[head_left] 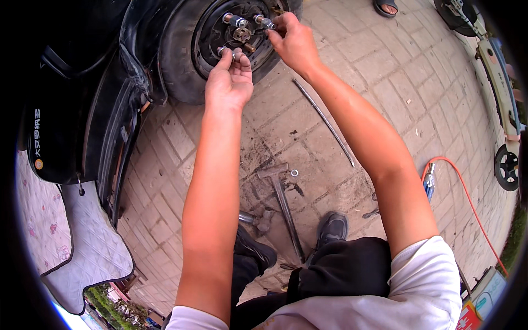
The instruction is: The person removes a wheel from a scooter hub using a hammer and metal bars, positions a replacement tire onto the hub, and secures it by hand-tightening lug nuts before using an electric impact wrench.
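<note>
A dark wheel (179, 69) with a black tyre stands at the top, its hub facing me. Several threaded studs with silver nuts stick out around the brownish centre nut (242, 35). On the upper left stud sits a silver nut (236, 21) that neither hand touches. My left hand (230, 80), palm turned up, is closed with thumb and fingers around a nut (222, 51) at the lower stud. From the right, my right hand (296, 44) pinches another nut (266, 22) at the upper right stud. Fingers partly cover both nuts.
On the brick paving lie a long metal rod (324, 122), a hammer (281, 201), a loose nut (295, 172) and another hammer-like tool (263, 221). An air tool (429, 181) with an orange hose (472, 193) rests right. Black bodywork (66, 126) stands left; a scooter (499, 82) stands far right.
</note>
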{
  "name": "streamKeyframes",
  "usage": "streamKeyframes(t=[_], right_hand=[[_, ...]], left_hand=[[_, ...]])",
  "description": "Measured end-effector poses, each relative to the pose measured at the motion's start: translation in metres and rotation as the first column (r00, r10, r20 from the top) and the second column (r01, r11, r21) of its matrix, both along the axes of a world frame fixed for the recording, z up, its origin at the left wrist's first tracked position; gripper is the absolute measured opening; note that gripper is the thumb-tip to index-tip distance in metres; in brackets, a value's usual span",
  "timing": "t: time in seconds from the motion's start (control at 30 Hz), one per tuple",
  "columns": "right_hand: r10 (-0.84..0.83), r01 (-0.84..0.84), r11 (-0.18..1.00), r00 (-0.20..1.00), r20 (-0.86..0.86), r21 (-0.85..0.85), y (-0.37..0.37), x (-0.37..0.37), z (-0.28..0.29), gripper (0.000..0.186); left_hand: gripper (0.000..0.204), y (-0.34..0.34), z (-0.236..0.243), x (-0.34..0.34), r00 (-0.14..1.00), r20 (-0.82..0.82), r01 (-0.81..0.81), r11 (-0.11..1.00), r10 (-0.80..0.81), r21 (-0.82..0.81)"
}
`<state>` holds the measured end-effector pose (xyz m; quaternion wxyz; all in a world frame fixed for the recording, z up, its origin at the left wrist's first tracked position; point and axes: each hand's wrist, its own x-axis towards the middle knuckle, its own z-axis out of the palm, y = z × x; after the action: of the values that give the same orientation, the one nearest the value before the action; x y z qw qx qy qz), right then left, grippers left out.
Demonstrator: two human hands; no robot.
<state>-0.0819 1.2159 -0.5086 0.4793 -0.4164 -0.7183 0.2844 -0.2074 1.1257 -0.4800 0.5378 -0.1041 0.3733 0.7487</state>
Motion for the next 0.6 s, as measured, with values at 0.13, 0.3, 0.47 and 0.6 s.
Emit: streamKeyframes(t=[0.13, 0.3, 0.47, 0.6], right_hand=[[-0.018, 0.018, 0.998, 1.000, -0.002, 0.053, 0.003, 0.002, 0.000, 0.030], [-0.061, 0.062, 0.998, 0.997, 0.039, -0.017, 0.002, 0.001, 0.007, 0.033], [-0.100, 0.121, 0.990, 0.967, 0.234, -0.078, 0.005, -0.003, 0.014, 0.050], [-0.060, 0.084, 0.967, 0.993, 0.106, -0.241, 0.014, -0.004, 0.010, 0.054]], left_hand=[[0.007, -0.008, 0.007, 0.005, 0.999, -0.030, 0.028, 0.998, -0.027, 0.051], [0.010, -0.011, 0.006, 0.002, 1.000, -0.003, 0.025, 0.999, -0.025, 0.021], [0.010, -0.007, 0.005, 0.001, 0.999, -0.049, -0.015, 1.000, 0.015, -0.018], [0.011, -0.006, 0.005, -0.005, 0.998, 0.026, 0.058, 0.997, -0.059, 0.048]])
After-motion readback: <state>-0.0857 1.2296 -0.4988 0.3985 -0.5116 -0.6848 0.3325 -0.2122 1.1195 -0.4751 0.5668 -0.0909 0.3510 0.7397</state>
